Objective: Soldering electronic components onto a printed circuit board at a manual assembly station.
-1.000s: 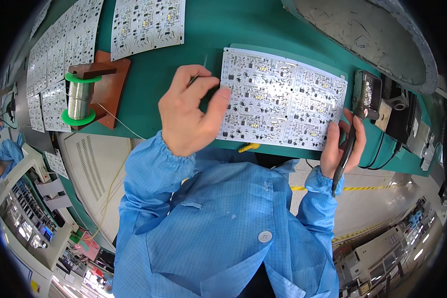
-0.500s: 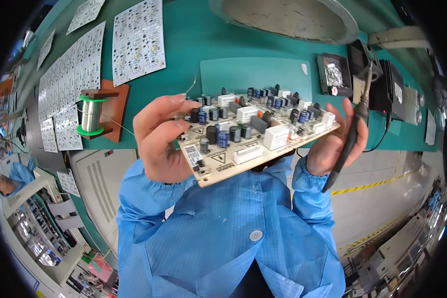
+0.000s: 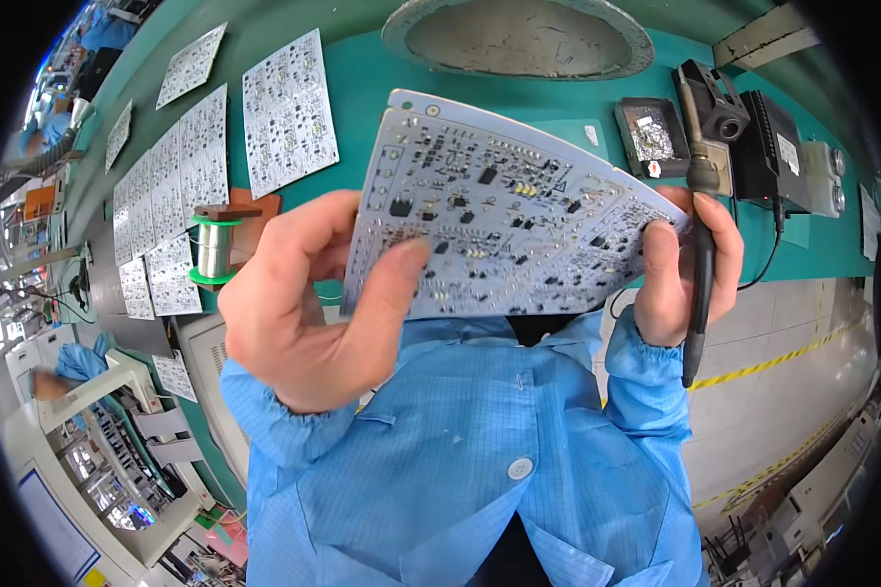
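Observation:
A circuit board [image 3: 499, 215] is held up in front of my chest, its light solder side with small black parts facing me. My left hand [image 3: 313, 303] grips its left edge, thumb on the near face and fingers behind. At the right end, my right hand [image 3: 675, 264] pinches the board's edge with the thumb. The same right hand also holds a soldering iron [image 3: 701, 284] with a black handle, pointing upward along the fingers. The taller components on the board's other side are hidden.
Several white board panels [image 3: 290, 112] lie on the green mat at left. A solder spool [image 3: 213, 252] with green rims stands beside my left hand. At right are a black tray of scraps [image 3: 650, 137], an iron stand [image 3: 719, 112] and a black box [image 3: 773, 152]. A round-rimmed metal piece [image 3: 519, 39] hangs at the top.
The board has been flipped from its component side to its solder side. My left hand has turned with it, its thumb now on the solder face. The solder wire end near that hand no longer shows.

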A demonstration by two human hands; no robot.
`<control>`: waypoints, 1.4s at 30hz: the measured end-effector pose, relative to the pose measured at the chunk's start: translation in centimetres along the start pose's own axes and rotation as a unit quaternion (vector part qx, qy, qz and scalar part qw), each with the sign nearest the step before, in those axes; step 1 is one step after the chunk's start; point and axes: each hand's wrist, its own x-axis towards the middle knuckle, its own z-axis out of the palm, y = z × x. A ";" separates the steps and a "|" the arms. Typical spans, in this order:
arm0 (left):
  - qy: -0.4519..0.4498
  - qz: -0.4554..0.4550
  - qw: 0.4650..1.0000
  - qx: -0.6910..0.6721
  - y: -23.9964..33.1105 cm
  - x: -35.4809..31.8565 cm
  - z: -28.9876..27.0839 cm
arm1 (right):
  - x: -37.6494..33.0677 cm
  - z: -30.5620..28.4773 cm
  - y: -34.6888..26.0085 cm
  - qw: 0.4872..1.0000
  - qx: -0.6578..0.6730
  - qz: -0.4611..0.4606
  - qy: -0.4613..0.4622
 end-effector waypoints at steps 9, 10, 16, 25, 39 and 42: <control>-0.017 -0.009 1.000 0.006 0.9 0.4 0.0 | -0.2 0.1 0.8 0.998 0.029 0.054 -0.031; -0.016 -0.011 1.000 0.005 0.9 0.4 0.0 | -0.2 0.2 0.8 0.997 0.031 0.058 -0.033; -0.010 0.029 1.000 0.004 0.8 0.6 0.1 | -0.3 0.2 1.1 0.997 0.021 0.060 -0.039; -0.022 0.090 0.995 0.029 0.9 0.6 0.0 | -0.4 0.4 1.1 0.996 0.016 0.078 -0.043; -0.012 0.206 0.974 0.096 1.8 -0.6 1.5 | 0.5 3.0 -1.9 0.984 0.174 -0.008 -0.036; -0.009 0.239 0.966 0.095 1.5 -0.5 1.9 | 0.6 3.0 -2.0 0.984 0.173 -0.005 -0.042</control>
